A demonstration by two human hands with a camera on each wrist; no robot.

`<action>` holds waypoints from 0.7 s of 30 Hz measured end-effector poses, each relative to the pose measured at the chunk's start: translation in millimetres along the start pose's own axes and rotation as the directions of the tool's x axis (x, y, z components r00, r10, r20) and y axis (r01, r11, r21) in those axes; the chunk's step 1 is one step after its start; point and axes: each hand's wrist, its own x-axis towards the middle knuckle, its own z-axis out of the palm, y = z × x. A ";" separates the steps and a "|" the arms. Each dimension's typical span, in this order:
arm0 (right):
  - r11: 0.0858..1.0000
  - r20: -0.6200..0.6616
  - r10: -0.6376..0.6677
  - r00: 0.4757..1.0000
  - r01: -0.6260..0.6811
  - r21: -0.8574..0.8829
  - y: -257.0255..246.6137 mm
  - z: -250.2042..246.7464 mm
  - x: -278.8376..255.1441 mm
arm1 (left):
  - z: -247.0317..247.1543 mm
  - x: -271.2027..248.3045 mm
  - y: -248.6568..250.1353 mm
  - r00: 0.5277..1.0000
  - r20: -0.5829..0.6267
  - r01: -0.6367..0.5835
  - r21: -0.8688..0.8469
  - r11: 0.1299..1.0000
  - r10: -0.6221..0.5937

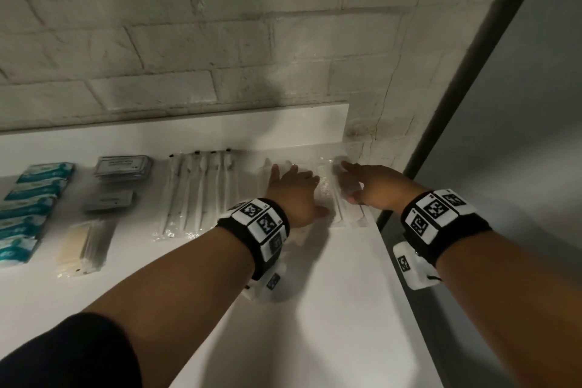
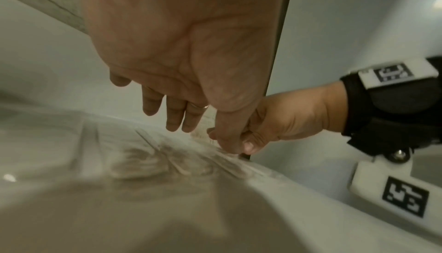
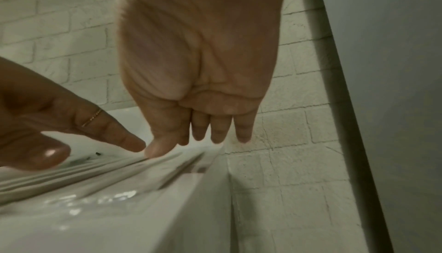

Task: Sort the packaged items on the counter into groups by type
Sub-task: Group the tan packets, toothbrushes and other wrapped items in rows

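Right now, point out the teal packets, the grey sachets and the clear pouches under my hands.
teal packets [image 1: 37,190]: head view, middle packet's face.
grey sachets [image 1: 123,165]: head view, top sachet's face.
clear pouches [image 1: 326,189]: head view, strip showing between the hands.

Hotel-like storeroom; white counter, brick wall, sorted toiletry packets.

Teal packets, grey sachets, tan sticks, bagged swabs and clear pouches are lying flat in separate groups along the white surface.
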 end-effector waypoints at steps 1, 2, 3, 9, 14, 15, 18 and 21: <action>0.999 -0.025 -0.003 1.000 0.002 -0.041 -0.7 1.1 0.4 | -1.2 -2.5 -4.8 1.000 0.006 0.004 0.018 1.000 -0.004; 0.998 -0.046 -0.003 0.999 0.000 -0.058 -3.0 2.4 1.3 | -1.7 -5.1 -8.6 1.000 0.025 0.009 0.041 0.999 -0.010; 0.997 -0.044 0.006 0.999 -0.010 -0.080 -6.6 4.4 2.9 | -1.3 -7.5 -11.3 0.999 0.049 0.012 0.063 0.998 -0.015; 0.978 -0.016 -0.015 1.000 0.011 -0.210 -28.4 6.4 4.6 | 5.3 -11.1 -6.5 0.999 0.048 0.008 0.077 0.997 -0.012; 0.980 -0.018 -0.003 1.000 -0.001 -0.201 -29.5 6.1 4.6 | 6.2 -13.7 -8.1 1.000 0.018 0.007 0.055 0.998 -0.009; 0.983 -0.028 -0.002 1.000 -0.004 -0.182 -29.8 6.3 3.8 | 6.6 -15.6 -9.7 1.000 0.005 0.014 0.051 0.999 -0.015; 0.989 -0.059 -0.032 0.998 0.023 -0.146 -36.7 9.2 3.2 | 9.0 -22.4 -19.8 0.999 -0.019 0.038 0.054 0.998 -0.037; 0.970 -0.021 -0.106 0.994 0.098 -0.223 -50.5 14.3 6.8 | 10.5 -27.9 -28.4 0.998 0.035 0.052 0.074 0.996 -0.054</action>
